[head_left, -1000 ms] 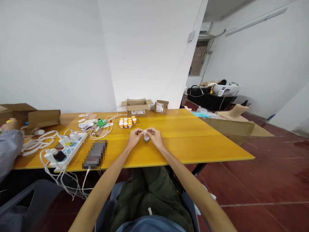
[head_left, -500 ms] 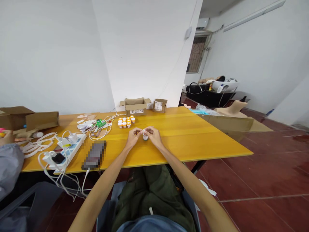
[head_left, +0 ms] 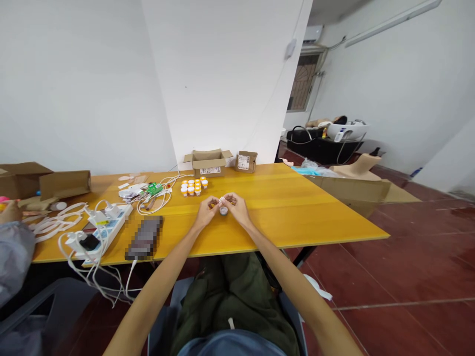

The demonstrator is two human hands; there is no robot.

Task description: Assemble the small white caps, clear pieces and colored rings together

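Note:
My left hand [head_left: 208, 211] and my right hand [head_left: 236, 207] meet over the table, fingertips pinched together. Between them is a small white piece [head_left: 221, 200], too small to name and partly covered by the fingers. Just below the fingertips a small round container [head_left: 223, 210] stands on the table; its details are too small to make out. Behind my left hand several little white tubs with orange rims [head_left: 191, 190] stand in a tight group.
An open cardboard box [head_left: 208, 163] and a smaller box [head_left: 246, 161] stand against the wall. Left lie a phone [head_left: 145, 238], a power strip [head_left: 111, 227] with tangled cables and small packets [head_left: 135, 192]. Another person's hand [head_left: 11, 212] shows at the far left.
My fingertips have shifted slightly around the small white piece, covering more of it. The container and tubs stay in place. The other person's hand has moved a little.

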